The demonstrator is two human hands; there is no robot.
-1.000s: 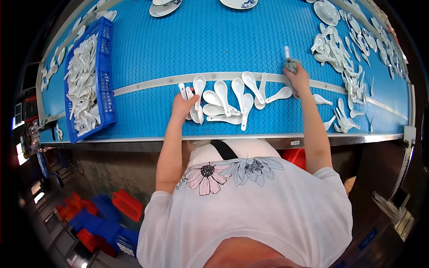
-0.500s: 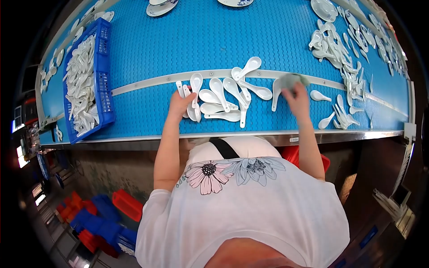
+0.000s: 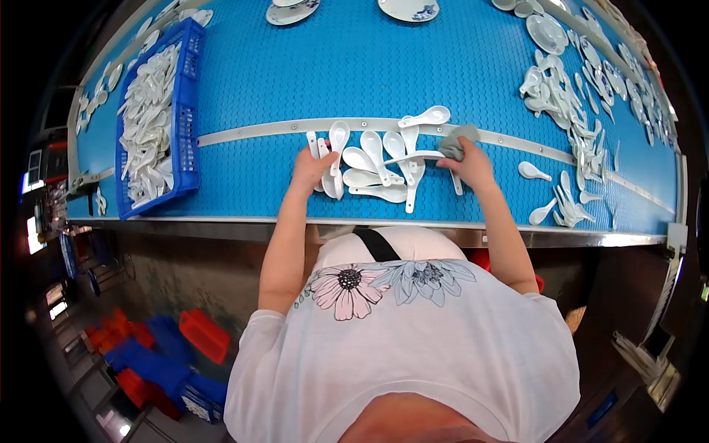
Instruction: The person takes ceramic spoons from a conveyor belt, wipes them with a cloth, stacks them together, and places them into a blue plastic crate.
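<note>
My left hand is closed around a few white spoons by their handles, bowls pointing different ways. Bunched in my right hand is a grey cloth. A white spoon lying sideways reaches to the right fingers; whether they grip it I cannot tell. Below that hand, another spoon's handle shows, its bowl hidden. Between both hands lies a loose cluster of white spoons, with one spoon across the metal strip.
A blue crate full of white spoons stands at left. Spoons lie in a long heap at right, with a few nearer. Plates sit at the far side. A metal strip crosses the blue belt.
My right hand has moved left with the cloth, up to the spoon cluster. One spoon there has turned to lie sideways. My left hand still holds its spoons; the view has shifted slightly.
</note>
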